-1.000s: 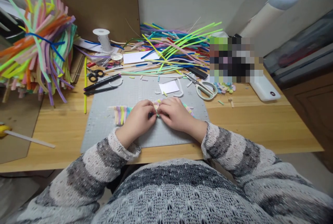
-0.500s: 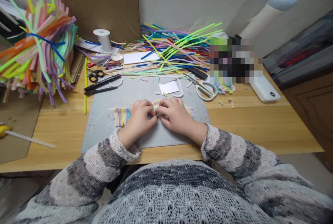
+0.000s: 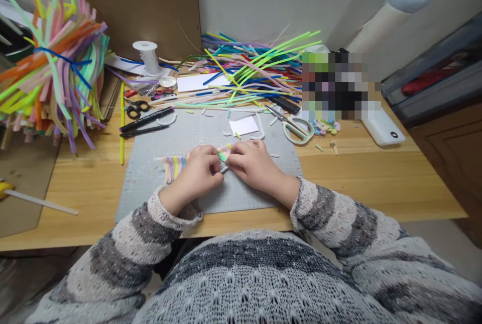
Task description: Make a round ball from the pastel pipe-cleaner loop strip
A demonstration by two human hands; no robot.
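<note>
My left hand (image 3: 199,169) is closed, thumb toward the bent fingers, its fingertips mostly hidden. Beyond its left side lies a striped row of pipe-cleaner pieces (image 3: 173,168) in cream, purple, yellow and blue on the grey cutting mat (image 3: 150,194). My right hand (image 3: 254,163) pinches a striped pipe-cleaner strip (image 3: 225,153), green and yellow where it shows between the hands. A short white piece (image 3: 224,169) sits between the left thumb and the right fingertips. Whether the two striped parts join under the left hand is hidden.
White-handled scissors (image 3: 297,129), white paper (image 3: 244,125) and black pens (image 3: 147,120) lie beyond my hands. Loose pipe cleaners (image 3: 259,70) heap along the wall, with a thick bundle (image 3: 56,73) at left. Black scissors (image 3: 136,108), a spool (image 3: 146,58) and a white phone-like device (image 3: 384,128) lie around.
My hands have drawn slightly apart, the left moving a little leftward. More of the strip and the white piece shows between them. The striped end at the right hand's far side is out of sight.
</note>
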